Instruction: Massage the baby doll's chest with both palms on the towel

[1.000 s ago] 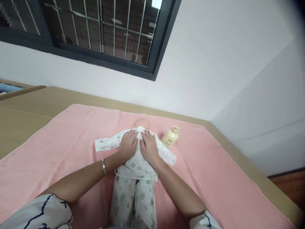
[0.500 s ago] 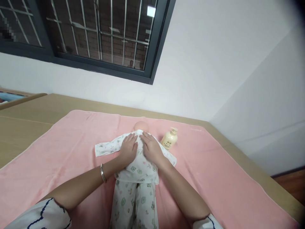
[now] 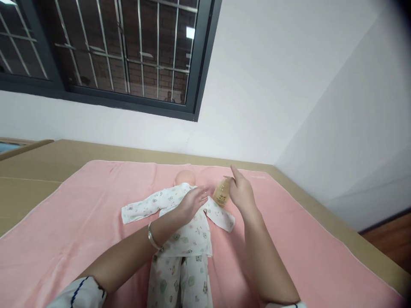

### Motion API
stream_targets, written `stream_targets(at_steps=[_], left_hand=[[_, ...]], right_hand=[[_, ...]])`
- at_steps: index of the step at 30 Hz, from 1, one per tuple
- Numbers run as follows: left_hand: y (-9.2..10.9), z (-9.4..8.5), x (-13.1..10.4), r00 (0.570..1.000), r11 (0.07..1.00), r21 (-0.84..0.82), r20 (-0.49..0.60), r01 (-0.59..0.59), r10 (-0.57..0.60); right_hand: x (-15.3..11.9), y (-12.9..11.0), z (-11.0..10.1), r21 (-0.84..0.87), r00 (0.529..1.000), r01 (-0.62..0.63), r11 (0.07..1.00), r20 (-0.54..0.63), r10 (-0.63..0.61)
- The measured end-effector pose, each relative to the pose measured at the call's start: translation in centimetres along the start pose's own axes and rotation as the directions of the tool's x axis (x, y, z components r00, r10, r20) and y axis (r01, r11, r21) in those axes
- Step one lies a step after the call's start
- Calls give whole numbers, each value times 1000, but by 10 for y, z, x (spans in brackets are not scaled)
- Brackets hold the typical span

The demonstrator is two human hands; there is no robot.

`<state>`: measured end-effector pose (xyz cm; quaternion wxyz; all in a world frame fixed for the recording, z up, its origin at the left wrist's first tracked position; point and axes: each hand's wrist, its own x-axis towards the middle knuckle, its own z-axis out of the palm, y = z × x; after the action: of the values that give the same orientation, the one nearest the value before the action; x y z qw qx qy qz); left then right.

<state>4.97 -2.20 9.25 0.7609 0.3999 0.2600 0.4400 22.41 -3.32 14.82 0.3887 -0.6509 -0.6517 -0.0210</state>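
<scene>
A baby doll lies on its back, dressed in a white patterned top (image 3: pixel 189 241) and matching trousers (image 3: pixel 195 282); its bald head (image 3: pixel 185 177) shows past the collar. Over the doll's chest, my left hand (image 3: pixel 194 203) is open, fingers stretched toward a yellow pump bottle (image 3: pixel 221 192). This bottle stands by the doll's sleeve on the right. My right hand (image 3: pixel 243 191) is at the bottle's right side, close to the pump top, its index finger stretched out and thumb apart. Whether it touches the bottle is hard to make out.
A pink blanket (image 3: pixel 272 239) covers most of the wooden surface (image 3: pixel 35 171). Behind it rise a white wall (image 3: pixel 257 85) and a dark-framed window (image 3: pixel 195 85) with metal bars. A wooden rail (image 3: pixel 28 147) is at the far left.
Both hands have left the doll's chest. My right hand has moved right to the bottle, and my left hand has lifted and swung right. The view has tilted slightly upward.
</scene>
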Motion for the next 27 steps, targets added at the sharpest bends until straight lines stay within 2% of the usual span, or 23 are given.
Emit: stream_targets(at_steps=[2,5,7,11,16,19,21,24,27], left_hand=[[6,10,24,993,971,-210,-11,114,-119],[15,22,50,983,911,-374,8,174,-185],[19,27,62,974,882,-421,18,212,-225],[21,32,80,965,844,-480,24,239,-260],[17,35,94,970,821,-528,24,217,-240],[13,33,92,968,827,-516,15,222,-250],[10,28,81,967,832,-505,18,228,-254],[4,15,54,966,845,-476,50,245,-252],[-3,1,20,945,864,-381,115,328,-308]], right_hand=[[2,2,1,-63,998,-34,997,51,37],[4,5,11,-165,987,-26,986,150,51],[5,8,21,-267,981,9,964,190,43],[8,17,40,-474,981,85,876,192,9],[7,16,46,-563,986,100,820,169,-5],[3,9,45,-570,985,68,819,167,35],[1,6,45,-557,986,40,830,157,58],[3,7,44,-497,987,6,868,143,74],[4,5,37,-334,991,8,942,127,37]])
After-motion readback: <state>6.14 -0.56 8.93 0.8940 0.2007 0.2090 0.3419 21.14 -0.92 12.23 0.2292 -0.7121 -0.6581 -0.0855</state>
